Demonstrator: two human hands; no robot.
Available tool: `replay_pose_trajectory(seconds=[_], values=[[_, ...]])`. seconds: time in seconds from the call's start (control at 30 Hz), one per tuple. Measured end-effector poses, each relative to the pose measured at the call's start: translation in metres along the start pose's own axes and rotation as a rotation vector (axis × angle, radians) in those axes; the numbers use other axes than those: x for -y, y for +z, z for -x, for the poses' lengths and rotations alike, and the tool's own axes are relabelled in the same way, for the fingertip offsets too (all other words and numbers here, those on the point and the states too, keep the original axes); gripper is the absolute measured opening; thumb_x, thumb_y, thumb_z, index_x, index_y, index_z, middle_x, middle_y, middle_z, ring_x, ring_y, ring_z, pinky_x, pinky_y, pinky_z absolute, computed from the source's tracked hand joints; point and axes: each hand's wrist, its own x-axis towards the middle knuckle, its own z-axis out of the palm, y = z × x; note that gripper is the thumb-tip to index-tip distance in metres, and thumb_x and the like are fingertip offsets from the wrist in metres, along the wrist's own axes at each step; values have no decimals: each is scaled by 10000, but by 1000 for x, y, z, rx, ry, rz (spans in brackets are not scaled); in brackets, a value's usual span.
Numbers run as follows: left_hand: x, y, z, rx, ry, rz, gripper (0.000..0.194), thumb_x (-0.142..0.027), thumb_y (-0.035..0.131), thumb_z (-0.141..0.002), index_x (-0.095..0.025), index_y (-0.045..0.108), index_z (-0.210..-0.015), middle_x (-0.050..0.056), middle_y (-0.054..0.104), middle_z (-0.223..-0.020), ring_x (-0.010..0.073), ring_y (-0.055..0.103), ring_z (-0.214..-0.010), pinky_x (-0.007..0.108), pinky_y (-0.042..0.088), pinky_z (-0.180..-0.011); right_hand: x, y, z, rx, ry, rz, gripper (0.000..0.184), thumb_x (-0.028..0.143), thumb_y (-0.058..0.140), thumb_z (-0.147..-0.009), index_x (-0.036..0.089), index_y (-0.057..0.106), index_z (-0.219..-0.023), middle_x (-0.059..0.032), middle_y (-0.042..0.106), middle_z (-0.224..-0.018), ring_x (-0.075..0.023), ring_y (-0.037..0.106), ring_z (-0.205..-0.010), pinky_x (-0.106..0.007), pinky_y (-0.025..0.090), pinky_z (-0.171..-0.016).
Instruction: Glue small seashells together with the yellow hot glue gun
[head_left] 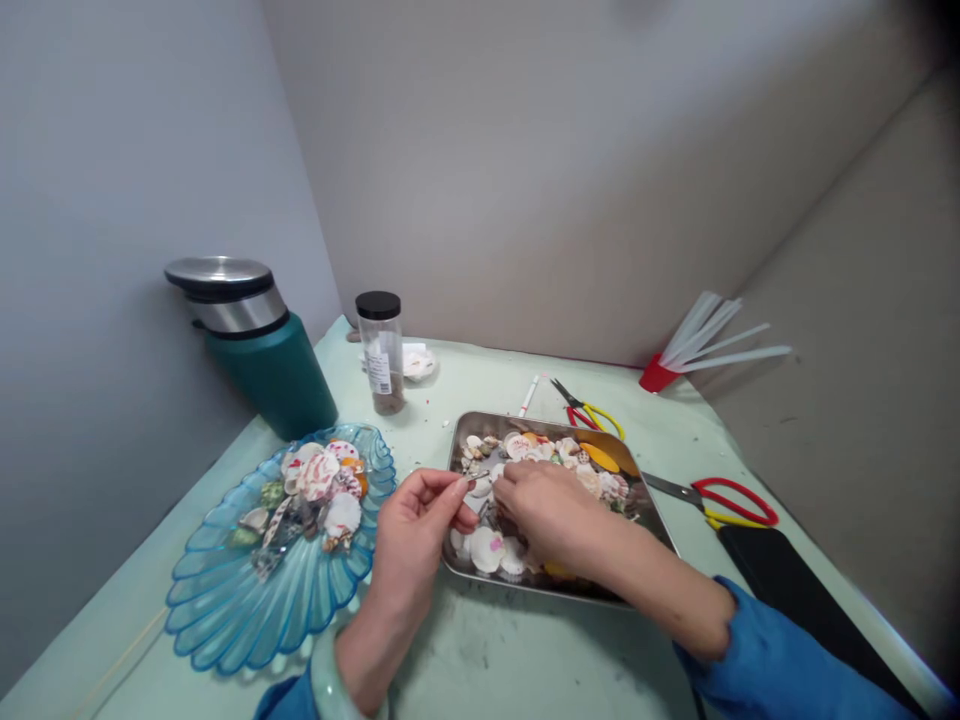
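My left hand (424, 515) is at the near left edge of a metal tray (480, 575), with thumb and forefinger pinched on a small slim greyish piece (478, 477), too small to name. Over the tray's middle is my right hand (544, 505), its fingers bent down and together among the seashells (487, 548); its fingertips are hidden. White, pink-marked and brownish shells fill much of the tray, along with a yellow oval piece (599, 457). To the left stands a blue scalloped glass dish (247, 610) holding more shells (319, 473).
A teal bottle (274, 375) stands behind the dish, with a black-lidded jar (380, 350) farther back. Small scissors (589, 410) lie behind the tray. Larger scissors (720, 500) and a black slab (787, 590) lie right. A red cup (660, 373) holds translucent sticks (709, 335).
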Motion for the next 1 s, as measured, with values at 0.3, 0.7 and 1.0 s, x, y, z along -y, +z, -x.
replay_pose_trajectory(seconds=[0.3, 0.7, 1.0], values=[[0, 3, 1, 8, 6, -48, 200, -302, 731, -698, -141, 629, -759, -8, 648, -504, 115, 576, -490, 195, 454, -518, 7, -14, 35, -38, 73, -1063, 158, 347, 387, -904, 211, 458, -941, 31, 477, -704, -96, 430, -497, -249, 440, -505], [1, 5, 1, -1, -3, -74, 205, -304, 746, -673, -141, 638, -737, -6, 645, -487, 111, 574, -469, 190, 458, -496, -1, -4, 41, -38, 73, -1526, 139, 307, 588, -877, 192, 537, -937, 0, 625, -788, -70, 560, -532, -201, 433, -517], [5, 4, 4, 19, 50, -134, 180, -305, 731, -697, -152, 648, -746, 0, 649, -492, 124, 590, -470, 191, 466, -473, 11, 2, 40, -181, 222, -1233, 255, 413, 671, -798, 204, 530, -836, 77, 536, -518, -66, 484, -441, -168, 388, -429]])
